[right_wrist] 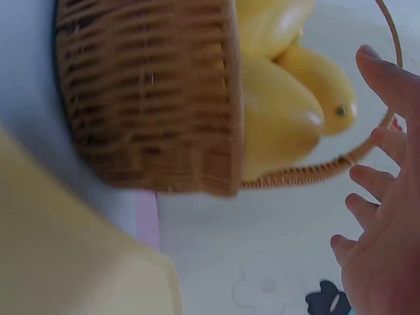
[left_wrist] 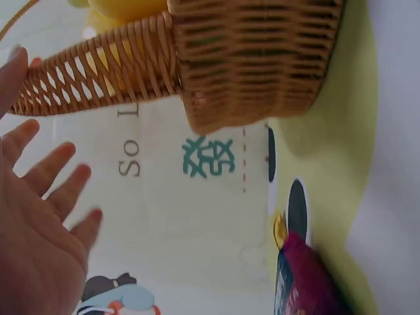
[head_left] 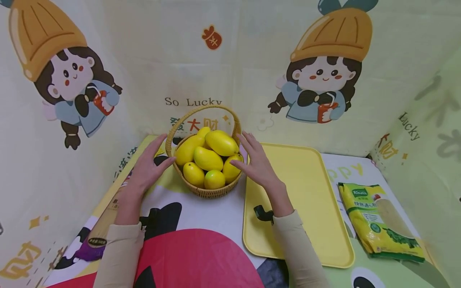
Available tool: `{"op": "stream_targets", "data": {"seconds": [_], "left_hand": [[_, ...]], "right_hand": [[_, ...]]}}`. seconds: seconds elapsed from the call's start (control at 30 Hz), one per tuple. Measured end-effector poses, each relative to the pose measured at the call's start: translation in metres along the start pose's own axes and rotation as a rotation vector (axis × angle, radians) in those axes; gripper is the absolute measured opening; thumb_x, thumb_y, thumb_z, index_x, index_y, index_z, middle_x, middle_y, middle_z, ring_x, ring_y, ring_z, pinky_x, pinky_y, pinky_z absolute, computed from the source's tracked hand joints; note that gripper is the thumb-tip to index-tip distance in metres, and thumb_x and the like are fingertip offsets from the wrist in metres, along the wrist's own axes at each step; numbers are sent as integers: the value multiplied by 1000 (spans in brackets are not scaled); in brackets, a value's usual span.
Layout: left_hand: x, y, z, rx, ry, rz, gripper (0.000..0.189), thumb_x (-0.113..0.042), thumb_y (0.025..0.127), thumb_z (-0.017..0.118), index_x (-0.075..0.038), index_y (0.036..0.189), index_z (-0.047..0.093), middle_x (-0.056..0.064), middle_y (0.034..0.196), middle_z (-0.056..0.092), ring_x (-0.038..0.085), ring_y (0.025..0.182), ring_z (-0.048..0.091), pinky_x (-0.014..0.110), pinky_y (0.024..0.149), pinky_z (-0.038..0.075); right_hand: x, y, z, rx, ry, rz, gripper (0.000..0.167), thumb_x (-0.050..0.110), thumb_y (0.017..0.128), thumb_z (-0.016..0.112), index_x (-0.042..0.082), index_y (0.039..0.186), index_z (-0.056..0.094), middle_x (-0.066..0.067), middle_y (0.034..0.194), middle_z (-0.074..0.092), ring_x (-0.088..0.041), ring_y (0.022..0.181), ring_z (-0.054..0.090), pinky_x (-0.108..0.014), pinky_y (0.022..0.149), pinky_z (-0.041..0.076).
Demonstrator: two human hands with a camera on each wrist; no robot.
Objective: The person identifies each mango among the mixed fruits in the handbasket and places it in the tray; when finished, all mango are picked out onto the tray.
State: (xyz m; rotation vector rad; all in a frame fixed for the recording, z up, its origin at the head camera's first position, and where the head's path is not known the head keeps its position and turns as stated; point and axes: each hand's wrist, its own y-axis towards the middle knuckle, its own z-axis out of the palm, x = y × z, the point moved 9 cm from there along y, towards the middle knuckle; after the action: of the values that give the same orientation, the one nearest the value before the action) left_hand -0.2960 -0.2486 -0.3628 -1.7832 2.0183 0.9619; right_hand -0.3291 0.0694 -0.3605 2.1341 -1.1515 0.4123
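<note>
A wicker basket (head_left: 212, 193) with a tall arched handle (head_left: 203, 109) stands near the back of the table, heaped with several yellow mangoes (head_left: 208, 159). On its left side my left hand (head_left: 150, 166) is held up with fingers spread, thumb near the rim. My right hand (head_left: 257, 162) mirrors it on the right, fingers extended and thumb in front of a mango. In the left wrist view the left hand (left_wrist: 42, 216) has nothing in its grasp beside the woven wall. The right wrist view shows the right hand (right_wrist: 387, 203) likewise holding nothing, close to the handle.
A yellow tray (head_left: 299, 192) lies right of the basket, under my right forearm. Farther right is a yellow-green Knorr packet (head_left: 381, 222). A long package with a purple end (head_left: 90, 250) lies along the left edge. Printed cloth walls (head_left: 245, 72) enclose the table.
</note>
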Motion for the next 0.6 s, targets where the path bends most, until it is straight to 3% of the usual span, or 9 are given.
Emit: {"op": "stream_targets", "data": {"seconds": [0.1, 0.27, 0.4, 0.6], "left_hand": [[-2, -1, 1, -12, -97, -26, 74, -58, 91, 62, -49, 153, 22, -4, 163, 30, 30, 151, 27, 65, 118, 24], [-8, 0, 6, -57, -214, -5, 69, -55, 91, 63, -48, 151, 29, -3, 158, 41, 27, 147, 39, 57, 118, 32], [-16, -1, 6, -88, -306, 34, 64, -46, 94, 64, -43, 151, 35, -1, 151, 50, 24, 141, 47, 46, 115, 41], [-22, -2, 5, -118, -418, 54, 58, -28, 97, 64, -36, 149, 41, 1, 138, 61, 22, 131, 57, 18, 102, 48]], "right_hand": [[8, 8, 12, 7, 41, 6, 80, 52, 90, 68, 32, 157, 28, 6, 166, 19, -20, 155, 16, -54, 122, 28], [12, 14, 22, 1, 74, 29, 78, 50, 90, 68, 37, 156, 28, 4, 165, 22, -20, 153, 24, -54, 120, 32], [20, 16, 24, -51, 77, 15, 72, 39, 91, 71, 31, 154, 35, -1, 161, 32, -25, 147, 35, -50, 118, 37], [34, 18, 21, -177, 59, -40, 56, 22, 93, 71, 16, 144, 51, -10, 148, 48, -30, 135, 50, -46, 112, 45]]}}
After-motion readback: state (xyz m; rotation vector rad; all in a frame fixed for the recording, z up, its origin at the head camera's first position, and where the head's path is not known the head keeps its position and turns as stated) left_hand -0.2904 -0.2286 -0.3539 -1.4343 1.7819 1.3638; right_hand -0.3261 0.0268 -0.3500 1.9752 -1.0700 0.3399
